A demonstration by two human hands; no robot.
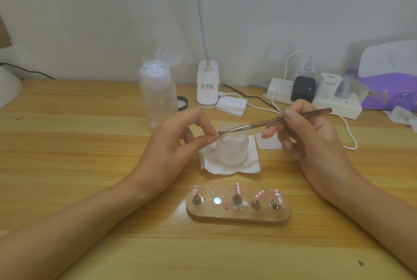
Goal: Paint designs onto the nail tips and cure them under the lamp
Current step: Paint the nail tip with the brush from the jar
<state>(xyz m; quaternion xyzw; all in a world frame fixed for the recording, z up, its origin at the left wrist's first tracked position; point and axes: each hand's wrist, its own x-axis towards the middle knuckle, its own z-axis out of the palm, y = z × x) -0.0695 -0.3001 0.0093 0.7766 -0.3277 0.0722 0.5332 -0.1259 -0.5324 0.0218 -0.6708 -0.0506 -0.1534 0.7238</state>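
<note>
My left hand (178, 142) pinches a small pink nail tip (221, 136) between thumb and forefinger, above a frosted glass jar (231, 149). My right hand (309, 135) grips a thin metal-handled brush (273, 121), and its bristle end touches the held tip. In front of me lies a clear oval holder (239, 214) with several pink nail tips with white dots standing on small metal stands (238, 188); one round magnet spot (217, 200) stands bare. The white gooseneck lamp (207, 85) stands at the back of the table.
The jar sits on folded white tissue (250, 166). A clear pump bottle (156, 94) with its lid flipped up stands back left. A stack of white pads (231, 105), a power strip with chargers (316, 96), white cables and a purple packet (390, 92) lie at the back right.
</note>
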